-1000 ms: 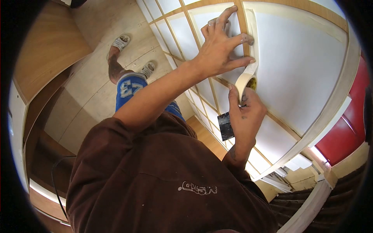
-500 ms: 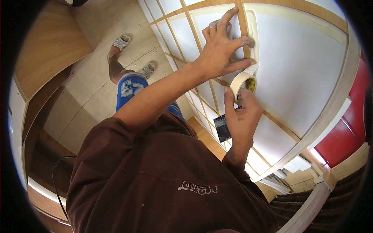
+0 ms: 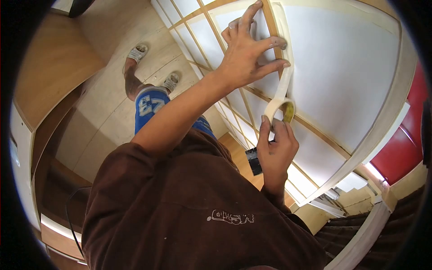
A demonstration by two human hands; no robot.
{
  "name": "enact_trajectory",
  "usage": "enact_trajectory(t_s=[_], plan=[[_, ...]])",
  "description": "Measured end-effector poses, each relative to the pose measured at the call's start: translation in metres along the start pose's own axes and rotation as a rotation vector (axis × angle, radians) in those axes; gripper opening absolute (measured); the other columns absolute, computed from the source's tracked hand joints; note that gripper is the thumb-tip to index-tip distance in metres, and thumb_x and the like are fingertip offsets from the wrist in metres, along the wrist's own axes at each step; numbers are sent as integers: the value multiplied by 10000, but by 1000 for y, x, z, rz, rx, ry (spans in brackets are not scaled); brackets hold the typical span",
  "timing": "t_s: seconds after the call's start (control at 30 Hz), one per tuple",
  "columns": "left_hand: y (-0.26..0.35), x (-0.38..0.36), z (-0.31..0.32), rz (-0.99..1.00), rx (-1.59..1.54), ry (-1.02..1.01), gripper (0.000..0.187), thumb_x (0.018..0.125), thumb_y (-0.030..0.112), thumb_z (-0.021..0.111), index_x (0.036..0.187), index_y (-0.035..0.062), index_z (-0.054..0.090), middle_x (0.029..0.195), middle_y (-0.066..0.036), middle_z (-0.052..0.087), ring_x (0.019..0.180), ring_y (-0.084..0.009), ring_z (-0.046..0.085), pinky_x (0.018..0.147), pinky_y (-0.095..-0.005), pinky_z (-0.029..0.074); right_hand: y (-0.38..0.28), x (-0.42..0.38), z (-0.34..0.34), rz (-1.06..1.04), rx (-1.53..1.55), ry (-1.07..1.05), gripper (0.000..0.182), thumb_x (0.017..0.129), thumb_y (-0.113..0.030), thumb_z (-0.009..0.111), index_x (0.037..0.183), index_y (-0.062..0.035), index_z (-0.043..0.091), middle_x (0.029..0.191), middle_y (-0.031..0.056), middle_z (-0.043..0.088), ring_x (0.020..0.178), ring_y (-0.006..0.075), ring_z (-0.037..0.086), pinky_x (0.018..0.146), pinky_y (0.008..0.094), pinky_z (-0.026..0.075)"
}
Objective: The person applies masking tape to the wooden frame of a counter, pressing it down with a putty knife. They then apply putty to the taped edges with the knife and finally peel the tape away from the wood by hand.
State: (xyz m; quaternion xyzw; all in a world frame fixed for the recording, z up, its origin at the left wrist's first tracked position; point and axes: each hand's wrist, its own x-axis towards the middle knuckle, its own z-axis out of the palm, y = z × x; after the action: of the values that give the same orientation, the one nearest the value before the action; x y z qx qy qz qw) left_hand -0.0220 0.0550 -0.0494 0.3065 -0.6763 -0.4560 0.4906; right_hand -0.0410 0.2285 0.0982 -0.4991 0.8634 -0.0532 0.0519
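My left hand (image 3: 245,56) is spread against a wooden strip (image 3: 272,27) of a white-panelled lattice, with thumb and fingertips at a pale strip of tape (image 3: 283,83). That tape runs down from the fingertips to a cream roll of tape (image 3: 275,108). The roll sits in my right hand (image 3: 279,146), gripped between the thumb and fingers. Beside the same hand, partly hidden by it, is a dark flat blade-like piece (image 3: 254,161); how it is held is not clear.
White panels (image 3: 337,67) with wooden strips fill the upper right. A red surface (image 3: 400,144) lies beyond the frame's edge. Wooden cabinetry (image 3: 54,67) stands at the left, and a black cable (image 3: 67,211) hangs below it. My feet are on the plywood floor (image 3: 108,117).
My right hand has moved down with the roll, away from my left hand, and a longer stretch of tape shows between them. The view has shifted slightly.
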Motion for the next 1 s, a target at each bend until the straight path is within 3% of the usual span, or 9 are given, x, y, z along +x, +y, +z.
enact_trajectory(t_s=[0.13,0.2,0.27,0.53,0.6,0.83,1.0], plan=[[-1,0,1,-9,26,-7,420,827,458,911,1188,312,753,1692,-301,179,1371,-537,382,1062,-660,350,6,-20,-7,100,-61,-54,198,971,-143,783,878,18,713,767,179,638,621,354,642,576,440,487],[-6,0,5,102,112,98,414,750,468,958,1107,336,793,1688,-223,246,1299,-461,411,1034,-561,341,16,-37,-7,101,-72,-70,220,972,-158,790,859,13,709,753,175,633,596,339,622,557,431,478],[-8,0,6,104,92,111,412,751,469,958,1104,336,794,1689,-228,241,1301,-461,412,1030,-558,343,24,-47,-7,91,-64,-46,267,971,-169,803,824,21,688,724,170,614,557,298,563,516,399,450],[-9,-7,13,113,37,95,389,729,444,971,1061,337,798,1731,-255,158,1317,-477,405,1065,-545,345,40,-31,-9,159,-40,-37,333,970,-147,806,753,32,628,683,176,580,542,280,521,526,392,430],[-6,-11,16,122,-87,78,358,751,448,935,1051,312,795,1713,-262,185,1336,-512,381,1096,-567,272,40,-30,-9,161,-50,-28,346,970,-151,808,747,34,620,670,180,574,535,282,507,534,395,430],[4,-26,19,106,-122,-21,307,759,419,934,1014,313,800,1740,-278,138,1425,-525,314,1126,-573,250,39,-25,-10,198,-24,-28,356,975,-148,803,740,40,612,655,176,566,532,231,462,532,380,419],[4,-21,12,84,-57,7,424,724,467,951,1080,318,775,1709,-263,187,1425,-521,303,1129,-592,246,39,-26,-9,219,35,14,391,977,-146,803,717,48,585,624,170,527,545,172,420,517,363,376]])
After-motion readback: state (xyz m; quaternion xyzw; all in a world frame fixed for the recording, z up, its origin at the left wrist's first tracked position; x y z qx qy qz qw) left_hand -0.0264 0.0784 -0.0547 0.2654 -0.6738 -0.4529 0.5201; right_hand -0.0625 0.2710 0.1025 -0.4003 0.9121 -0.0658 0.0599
